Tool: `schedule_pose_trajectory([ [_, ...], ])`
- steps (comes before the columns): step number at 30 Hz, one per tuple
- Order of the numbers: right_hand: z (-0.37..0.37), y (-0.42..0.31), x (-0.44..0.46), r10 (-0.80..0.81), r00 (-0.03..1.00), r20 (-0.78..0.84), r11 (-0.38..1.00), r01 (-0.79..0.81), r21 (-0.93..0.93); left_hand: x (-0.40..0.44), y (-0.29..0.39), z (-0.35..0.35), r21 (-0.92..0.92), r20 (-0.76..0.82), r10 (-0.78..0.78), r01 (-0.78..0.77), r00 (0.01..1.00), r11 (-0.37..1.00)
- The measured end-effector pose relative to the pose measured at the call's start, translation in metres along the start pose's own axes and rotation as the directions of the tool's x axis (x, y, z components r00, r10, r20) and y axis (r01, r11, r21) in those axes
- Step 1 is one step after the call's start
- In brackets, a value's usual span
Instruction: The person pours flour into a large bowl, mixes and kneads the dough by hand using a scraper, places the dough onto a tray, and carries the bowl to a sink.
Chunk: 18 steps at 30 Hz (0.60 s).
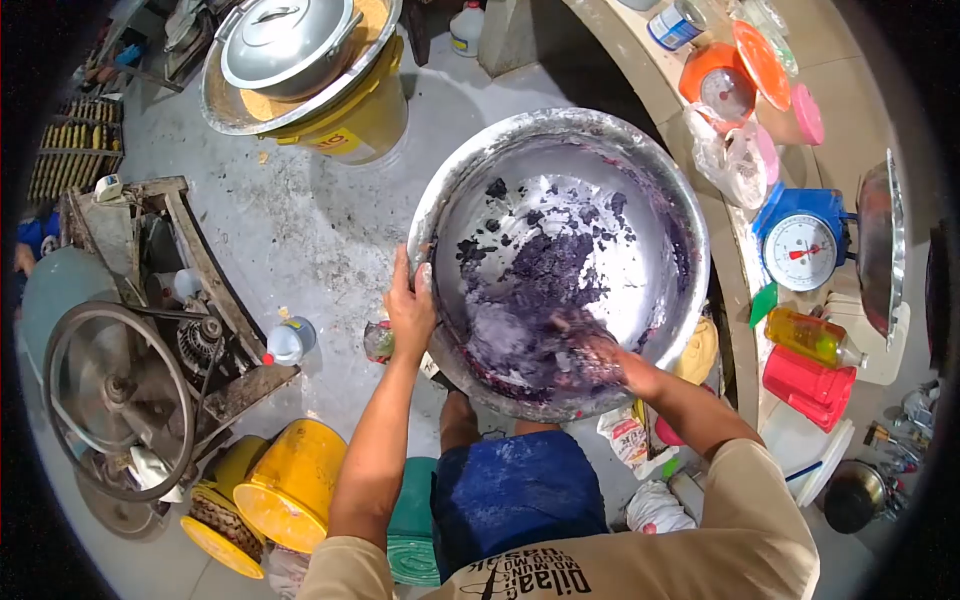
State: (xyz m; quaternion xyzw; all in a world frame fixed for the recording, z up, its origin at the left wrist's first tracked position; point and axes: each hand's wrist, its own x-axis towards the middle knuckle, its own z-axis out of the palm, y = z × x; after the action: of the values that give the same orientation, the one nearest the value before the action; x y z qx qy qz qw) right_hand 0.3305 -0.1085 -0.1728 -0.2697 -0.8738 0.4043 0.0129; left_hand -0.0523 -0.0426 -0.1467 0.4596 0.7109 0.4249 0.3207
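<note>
A large round metal basin sits in front of me, its inside smeared with purple and red residue. Dark purple crumbly dough lies in clumps across its bottom, with a paler purple mass nearer to me. My left hand grips the basin's left rim, fingers over the edge. Down inside the basin, my right hand is in the purple mixture near the close side. Motion smears its fingers and mixture coats them, so their grip cannot be made out.
A blue dial scale, an oil bottle and a red container line the right counter. Back left, a lidded pot rests in a wide pan on a yellow bucket. A belt-driven machine stands left, near yellow buckets.
</note>
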Motion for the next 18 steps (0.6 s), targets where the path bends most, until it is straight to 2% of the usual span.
schedule_pose_trajectory([
  [2, 0.01, 0.001, 0.012, 0.065, 0.981, 0.182, 0.986, -0.034, -0.165, 0.003, -0.007, 0.002, 0.005, -0.024, 0.077, -0.077, 0.997, 0.997],
  [4, 0.025, 0.0, 0.048, 0.122, 0.937, 0.328, 0.938, -0.001, -0.347, 0.002, 0.007, -0.006, 0.065, 0.003, 0.01, -0.01, 1.0, 0.998],
  [6, 0.041, 0.008, 0.092, 0.18, 0.909, 0.376, 0.88, 0.023, -0.475, 0.005, 0.007, -0.005, 0.097, 0.017, -0.033, 0.031, 0.999, 0.995],
  [8, 0.058, 0.022, 0.134, 0.248, 0.89, 0.383, 0.82, 0.017, -0.572, 0.002, 0.0, 0.0, 0.077, -0.001, 0.001, -0.001, 1.0, 0.997],
  [10, 0.059, 0.036, 0.17, 0.335, 0.871, 0.359, 0.81, -0.071, -0.583, 0.001, -0.007, 0.004, 0.061, -0.023, 0.04, -0.038, 0.999, 0.997],
  [11, 0.056, 0.037, 0.183, 0.387, 0.847, 0.364, 0.828, -0.146, -0.541, -0.003, -0.002, 0.0, 0.082, 0.011, -0.046, 0.045, 0.999, 0.996],
  [14, 0.041, 0.041, 0.218, 0.551, 0.752, 0.363, 0.808, -0.371, -0.458, -0.007, -0.014, 0.001, 0.116, 0.066, -0.136, 0.128, 0.988, 0.985],
  [17, 0.044, 0.05, 0.238, 0.7, 0.68, 0.219, 0.698, -0.585, -0.412, 0.007, -0.03, 0.015, 0.198, 0.01, 0.179, -0.178, 0.984, 0.964],
  [18, 0.047, 0.054, 0.245, 0.744, 0.656, 0.124, 0.645, -0.658, -0.389, 0.028, -0.022, 0.019, 0.144, 0.059, 0.139, -0.146, 0.989, 0.979],
])
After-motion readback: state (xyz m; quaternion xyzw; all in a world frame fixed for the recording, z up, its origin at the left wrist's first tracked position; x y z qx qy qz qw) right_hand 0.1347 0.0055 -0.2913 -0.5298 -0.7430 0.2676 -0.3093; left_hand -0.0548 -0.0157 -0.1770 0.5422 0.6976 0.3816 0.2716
